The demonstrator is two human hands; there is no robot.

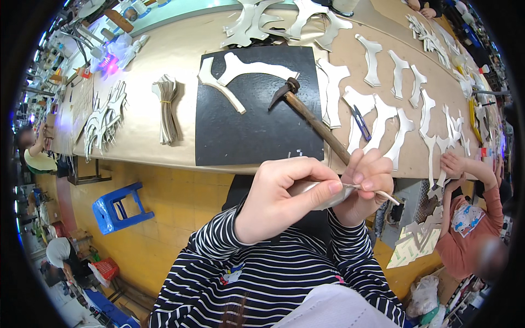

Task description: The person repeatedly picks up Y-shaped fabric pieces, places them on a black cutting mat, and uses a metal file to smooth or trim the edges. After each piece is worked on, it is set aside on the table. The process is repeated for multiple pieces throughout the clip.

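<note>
Close to my body, beyond the table's front edge, my left hand [292, 194] and my right hand [365, 188] pinch the same white shoe-upper-like cut piece [389, 197]. Its narrow end sticks out past my right fingers, and the rest is mostly hidden by my hands. On the table, a black mat [249, 139] bears two curved white cut pieces, one a slim strip [224, 90], the other a wider branched piece [257, 68]. A hammer [311, 112] with a wooden handle lies across the mat's right side, its handle reaching toward my right hand.
Small purple-handled scissors [361, 123] rest on white pieces at the right. A banded bundle of strips [167, 109] and a pile of cut pieces [106, 117] lie left. A blue stool [121, 209] stands on the floor. Another person [471, 218] works at the right.
</note>
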